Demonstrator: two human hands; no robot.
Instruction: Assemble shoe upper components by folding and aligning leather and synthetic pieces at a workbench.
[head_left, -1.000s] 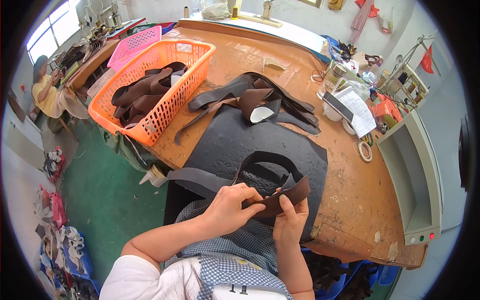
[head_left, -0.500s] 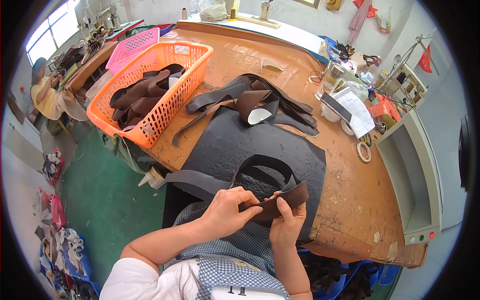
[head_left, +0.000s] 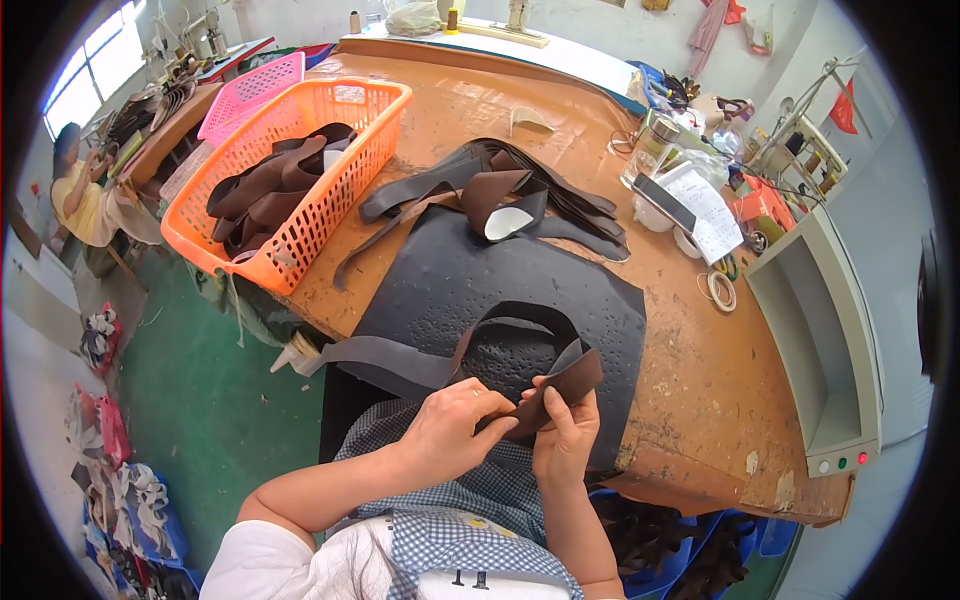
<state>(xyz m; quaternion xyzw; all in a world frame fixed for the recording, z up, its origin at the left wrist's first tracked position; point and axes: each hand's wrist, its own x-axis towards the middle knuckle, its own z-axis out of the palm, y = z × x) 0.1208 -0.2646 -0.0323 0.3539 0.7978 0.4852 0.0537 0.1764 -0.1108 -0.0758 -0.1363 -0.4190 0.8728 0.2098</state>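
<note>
Both hands point(head_left: 505, 430) pinch brown leather strap point(head_left: 560, 385) — grip unchanged, strap end raised slightly

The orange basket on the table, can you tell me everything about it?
The orange plastic basket is a rectangular crate with latticed walls and a solid rim. It sits upright at the left edge of the brown wooden worktable, beside a pink plastic basket. Dark brown leather strips lie piled inside. Neither hand touches it.

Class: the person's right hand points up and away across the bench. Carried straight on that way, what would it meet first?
Probably the brown leather strip the right hand already pinches, then the black mat on the bench; depth is unclear.
</note>
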